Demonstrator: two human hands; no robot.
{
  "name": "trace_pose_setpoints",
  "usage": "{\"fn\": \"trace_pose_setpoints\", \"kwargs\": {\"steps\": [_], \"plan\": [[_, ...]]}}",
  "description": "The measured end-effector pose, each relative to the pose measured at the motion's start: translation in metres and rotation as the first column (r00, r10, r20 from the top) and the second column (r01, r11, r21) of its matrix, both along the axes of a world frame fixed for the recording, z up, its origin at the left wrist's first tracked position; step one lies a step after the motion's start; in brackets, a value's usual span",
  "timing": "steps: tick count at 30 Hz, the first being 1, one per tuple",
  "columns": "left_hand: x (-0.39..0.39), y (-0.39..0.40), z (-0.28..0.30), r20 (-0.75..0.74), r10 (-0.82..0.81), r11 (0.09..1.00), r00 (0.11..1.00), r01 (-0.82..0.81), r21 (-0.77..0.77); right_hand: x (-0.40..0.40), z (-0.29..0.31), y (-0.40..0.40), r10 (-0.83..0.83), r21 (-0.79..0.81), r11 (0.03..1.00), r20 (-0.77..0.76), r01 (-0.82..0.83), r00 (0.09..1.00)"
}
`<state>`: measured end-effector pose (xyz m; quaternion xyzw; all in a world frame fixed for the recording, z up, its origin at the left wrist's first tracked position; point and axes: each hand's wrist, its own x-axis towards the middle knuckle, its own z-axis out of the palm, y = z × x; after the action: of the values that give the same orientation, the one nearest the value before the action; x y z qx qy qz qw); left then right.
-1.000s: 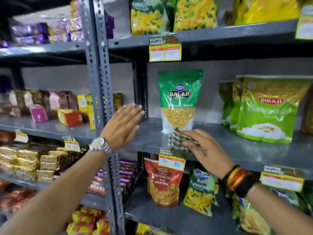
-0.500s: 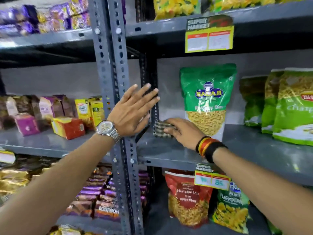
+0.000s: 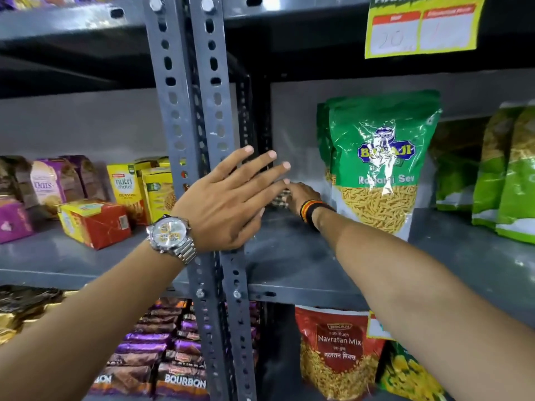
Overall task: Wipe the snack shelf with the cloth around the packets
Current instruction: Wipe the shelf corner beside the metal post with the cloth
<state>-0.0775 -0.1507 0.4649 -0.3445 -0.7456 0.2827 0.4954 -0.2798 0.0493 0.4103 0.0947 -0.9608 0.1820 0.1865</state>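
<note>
Running across a shop aisle, the grey metal shelf (image 3: 289,256) meets a perforated upright (image 3: 214,111). Biscuit boxes (image 3: 95,221) sit leftward. Fingers splayed, gripping nothing, the left hand (image 3: 228,204) fronts that upright, half hiding the checked cloth (image 3: 279,199); its long axis cannot be told. Deep in the corner, the right hand (image 3: 302,195) presses the cloth, beside a green sev packet (image 3: 379,163).

A single wide-angle head-worn camera looks forward and slightly down into a grey metal shelf (image 3: 289,264) from close range. The slotted upright post (image 3: 199,134) runs through the centre of the frame, top to bottom. Both forearms enter from the lower corners. Packets fill the right edge and lower shelves; a price tag (image 3: 422,27) sits upper right.
</note>
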Motion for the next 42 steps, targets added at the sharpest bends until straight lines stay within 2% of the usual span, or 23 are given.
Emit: {"fn": "trace_pose_setpoints", "kwargs": {"steps": [4,8,12,16,21,24,27,31,38,42], "plan": [[-0.002,-0.002,-0.001,-0.007,-0.023,1.000,1.000,0.023,-0.002,-0.049,-0.016,-0.001,-0.117,-0.022,0.993,0.072,0.118,0.991],[-0.002,-0.002,-0.002,-0.015,-0.034,0.999,0.999,0.034,-0.001,-0.055,-0.021,-0.010,-0.085,-0.061,0.994,0.155,0.096,0.984],[-0.001,-0.001,-0.002,-0.011,-0.032,0.999,0.999,0.032,0.004,-0.033,-0.016,-0.021,0.109,-0.119,0.989,0.170,-0.090,0.979],[0.001,-0.001,-0.002,-0.003,-0.011,1.000,1.000,0.011,0.001,0.010,-0.020,-0.025,0.308,-0.180,0.944,0.167,-0.278,0.937],[0.002,-0.001,0.000,-0.004,0.015,1.000,1.000,-0.015,-0.009,0.080,-0.020,-0.013,0.551,-0.153,0.834,0.176,-0.531,0.816],[0.002,-0.001,-0.001,0.003,0.017,1.000,1.000,-0.017,-0.004,0.096,-0.007,-0.003,0.552,-0.161,0.834,0.221,-0.528,0.804],[0.001,0.000,0.000,0.003,0.011,1.000,1.000,-0.011,-0.010,0.089,0.003,-0.004,0.521,-0.216,0.846,0.137,-0.488,0.842],[0.001,-0.001,-0.001,0.008,0.013,1.000,1.000,-0.012,-0.009,0.078,-0.011,-0.016,0.428,-0.153,0.902,0.187,-0.404,0.884],[0.002,0.000,-0.001,0.006,0.031,0.999,1.000,-0.030,-0.016,0.132,-0.012,0.007,0.654,-0.202,0.756,0.255,-0.622,0.712],[0.003,0.000,0.000,0.011,0.045,0.999,0.999,-0.045,-0.031,0.138,0.000,-0.002,0.669,-0.264,0.739,0.186,-0.619,0.719]]}}
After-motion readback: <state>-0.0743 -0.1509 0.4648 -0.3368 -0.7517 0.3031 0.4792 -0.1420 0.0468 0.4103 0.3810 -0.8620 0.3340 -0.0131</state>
